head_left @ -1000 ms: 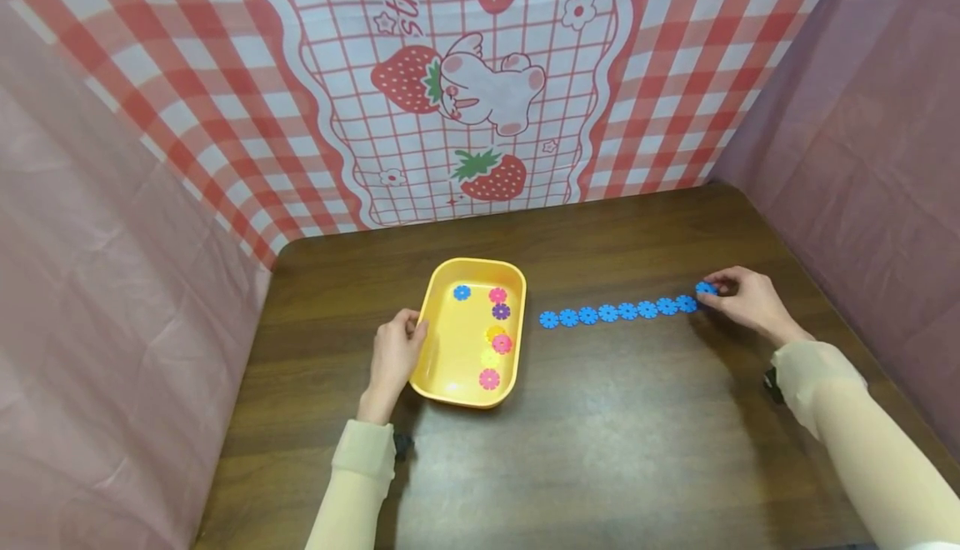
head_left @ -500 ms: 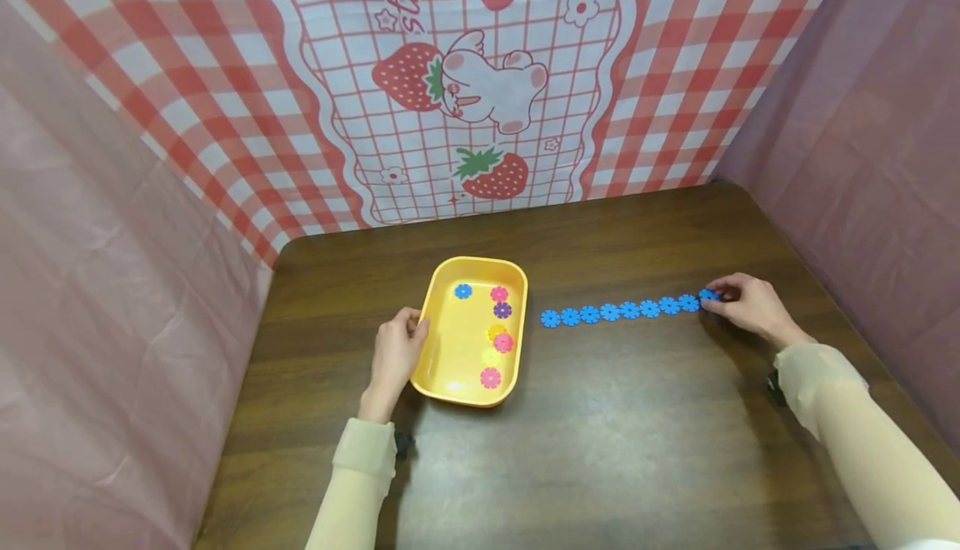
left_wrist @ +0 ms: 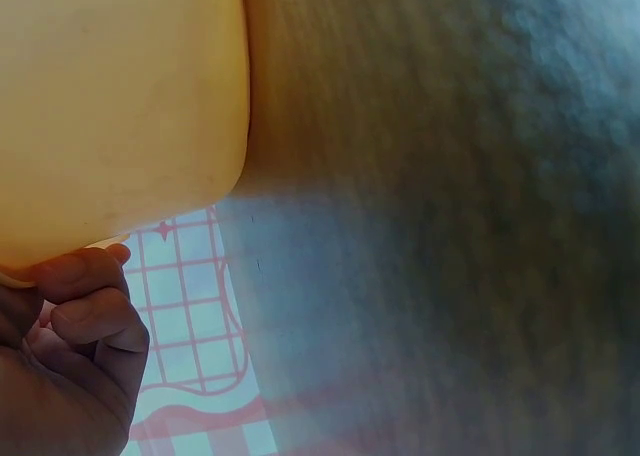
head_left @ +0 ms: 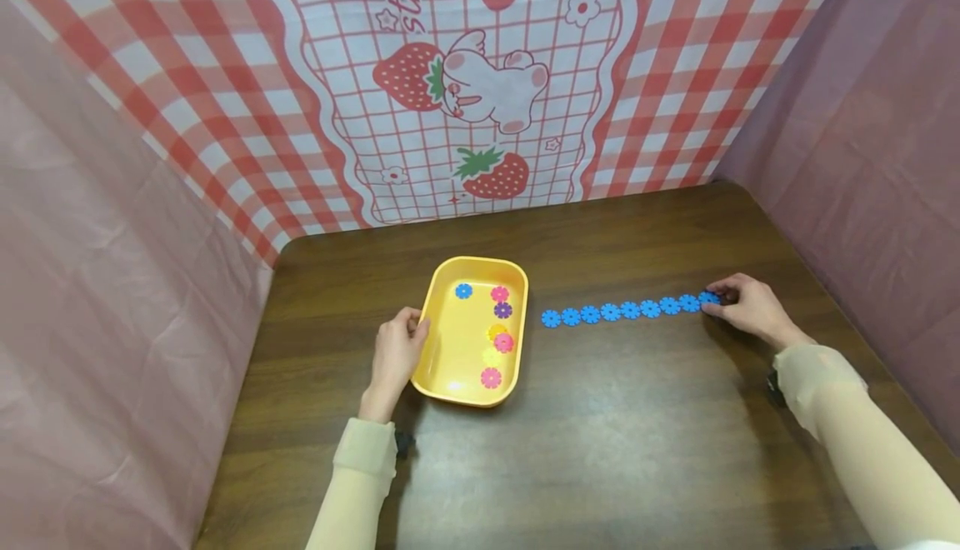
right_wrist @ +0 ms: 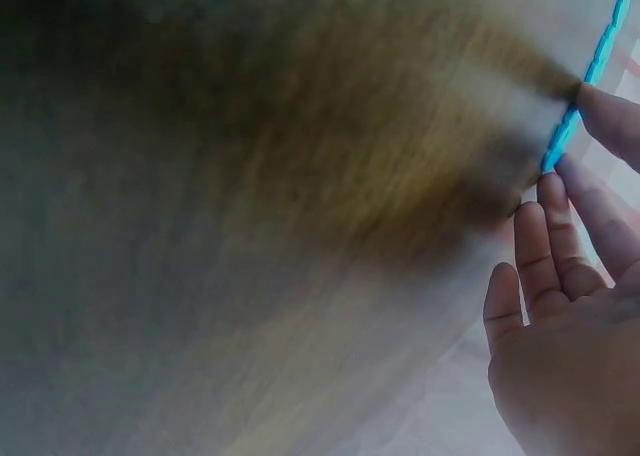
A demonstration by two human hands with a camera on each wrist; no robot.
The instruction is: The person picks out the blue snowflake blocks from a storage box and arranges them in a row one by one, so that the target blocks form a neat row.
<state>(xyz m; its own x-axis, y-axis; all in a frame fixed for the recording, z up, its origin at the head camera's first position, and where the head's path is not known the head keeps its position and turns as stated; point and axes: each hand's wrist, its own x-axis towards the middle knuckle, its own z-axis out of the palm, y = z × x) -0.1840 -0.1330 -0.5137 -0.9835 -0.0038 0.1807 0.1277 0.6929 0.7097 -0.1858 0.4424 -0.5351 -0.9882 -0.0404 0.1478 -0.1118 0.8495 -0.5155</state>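
Note:
On the table, several blue notched flower-shaped discs (head_left: 630, 309) lie in a line running right from beside a yellow tray (head_left: 442, 350). My right hand (head_left: 753, 308) pinches the end disc (head_left: 707, 299) at the row's right end, where it meets its neighbour. Seen edge-on in the right wrist view, the blue row (right_wrist: 602, 52) passes between the thumb and the other fingers. My left hand (head_left: 396, 357) grips the tray's left rim. In the left wrist view its curled fingers (left_wrist: 95, 316) hold the edge of the tray (left_wrist: 120, 96).
Inside the tray lie a blue disc (head_left: 463, 292), a purple one (head_left: 502, 310) and several pink and yellow ones. A wooden table (head_left: 600, 450) carries everything. A red-and-white strawberry cloth (head_left: 480, 92) hangs behind, with pink cloth (head_left: 862, 117) at the sides.
The end disc has come down slightly with my right hand and now lies in line with the row. My left hand keeps its grip on the tray.

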